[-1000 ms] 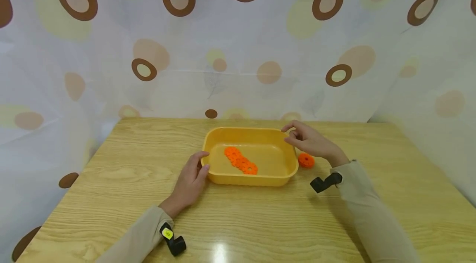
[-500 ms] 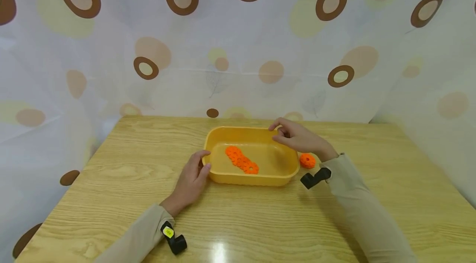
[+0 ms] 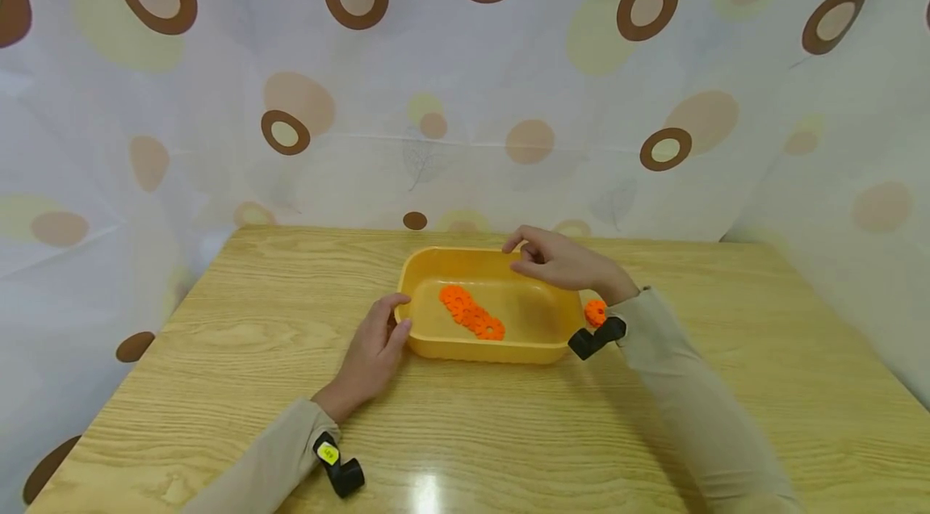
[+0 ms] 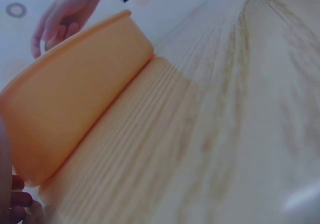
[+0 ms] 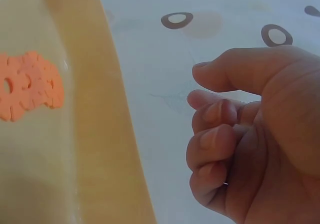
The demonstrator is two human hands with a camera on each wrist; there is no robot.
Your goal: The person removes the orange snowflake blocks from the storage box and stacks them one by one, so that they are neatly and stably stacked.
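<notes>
A yellow plastic basin (image 3: 479, 352) stands on the table, its outer wall (image 4: 85, 93) filling much of the left wrist view. My left hand (image 3: 369, 353) grips the basin's left end, thumb at the near side of the rim. Inside lie several flat, notched orange discs (image 3: 471, 314), overlapping in a slanted row; the right wrist view shows their centre holes. Over the basin's far right part hovers my right hand (image 3: 563, 260). Its fingers are loosely bent, thumb and index apart, with nothing between them. A further orange notched piece (image 3: 596, 312) sits outside the right end, partly hidden by the right wrist camera.
Under everything is a wood-grain table (image 3: 465, 433). Behind it hangs a white curtain (image 3: 472, 183) with brown and beige ovals. A black camera (image 3: 597, 338) is strapped to the right wrist, and another black camera (image 3: 340, 467) to the left.
My right hand has moved left, from the basin's right rim to above its far right part. The left hand, the basin and the discs inside have stayed put.
</notes>
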